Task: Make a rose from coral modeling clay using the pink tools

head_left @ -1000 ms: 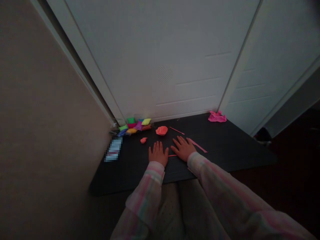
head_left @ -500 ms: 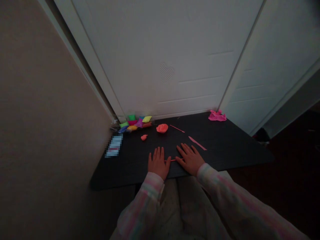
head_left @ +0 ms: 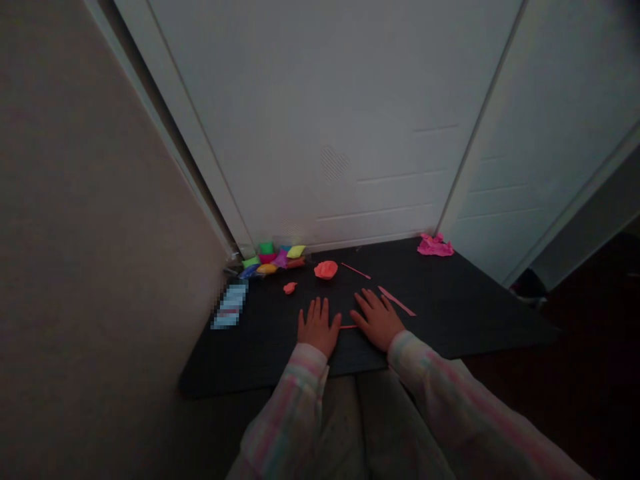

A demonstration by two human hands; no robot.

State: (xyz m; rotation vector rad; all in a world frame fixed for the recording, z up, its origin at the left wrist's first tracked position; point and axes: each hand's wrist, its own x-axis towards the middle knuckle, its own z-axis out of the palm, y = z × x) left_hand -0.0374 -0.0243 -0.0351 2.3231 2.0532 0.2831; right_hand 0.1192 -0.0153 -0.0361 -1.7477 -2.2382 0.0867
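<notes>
A thin orange-red clay roll [head_left: 349, 327] lies on the black tabletop, its ends hidden beneath my two hands. My left hand [head_left: 319, 327] is palm down over one end, fingers stretched out. Over the other end lies my right hand [head_left: 379, 320], flat with spread fingers. Beyond them sit an orange cup-shaped piece of clay [head_left: 326, 270] and a small orange lump [head_left: 290, 288]. Close to my right fingertips is a pink knife-shaped modelling tool [head_left: 397, 301], with a thin pink stick tool [head_left: 356, 271] farther back.
Several colourful clay packets [head_left: 273, 260] are heaped at the table's back left. A blurred pale-blue item [head_left: 231, 305] lies at the left edge. Crumpled bright pink material [head_left: 435, 245] rests at the back right corner. A white panelled door [head_left: 310, 120] borders the black table [head_left: 475, 307] behind.
Both hands have slid toward me over the roll, then slightly forward again. The right hand has shifted right, uncovering the knife-shaped tool's near end. The camera view has tilted a little.
</notes>
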